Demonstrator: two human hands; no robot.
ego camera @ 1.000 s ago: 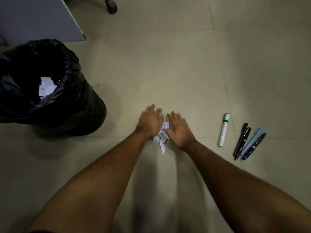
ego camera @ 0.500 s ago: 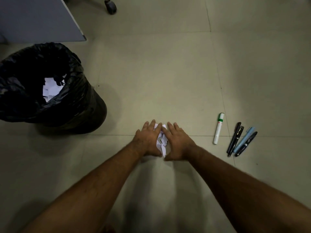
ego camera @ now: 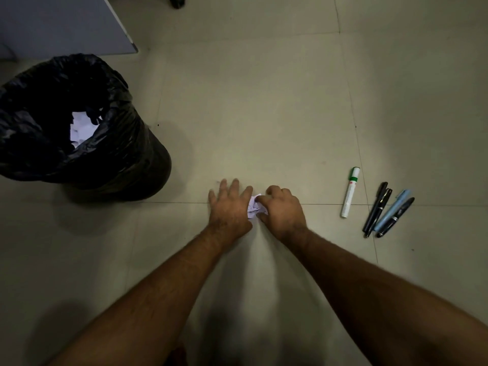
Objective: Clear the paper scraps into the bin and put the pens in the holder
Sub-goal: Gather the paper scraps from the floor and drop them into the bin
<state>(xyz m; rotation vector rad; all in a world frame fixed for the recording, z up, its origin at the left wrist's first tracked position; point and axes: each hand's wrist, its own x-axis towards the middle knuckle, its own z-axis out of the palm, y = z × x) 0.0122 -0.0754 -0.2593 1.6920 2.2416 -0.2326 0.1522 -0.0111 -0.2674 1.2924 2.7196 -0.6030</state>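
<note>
A small bunch of white paper scraps [ego camera: 254,207] lies on the tiled floor between my two hands. My left hand [ego camera: 229,207] rests flat against its left side with fingers spread. My right hand [ego camera: 281,210] curls its fingers over the right side of the bunch and pinches it. A bin lined with a black bag [ego camera: 124,154] stands to the left, with white paper [ego camera: 80,128] inside. To the right lie a white marker with a green band [ego camera: 350,192], two black pens [ego camera: 376,208], a light blue pen [ego camera: 390,213] and another black pen [ego camera: 396,216]. No pen holder is in view.
A grey panel [ego camera: 66,25] stands at the top left behind the bin. A chair castor [ego camera: 177,0] shows at the top edge. The pale floor tiles [ego camera: 250,114] stretch beyond my hands.
My hands have pressed the scraps into a tighter bunch. My right hand's fingers have curled over it, and my left hand's fingers have spread.
</note>
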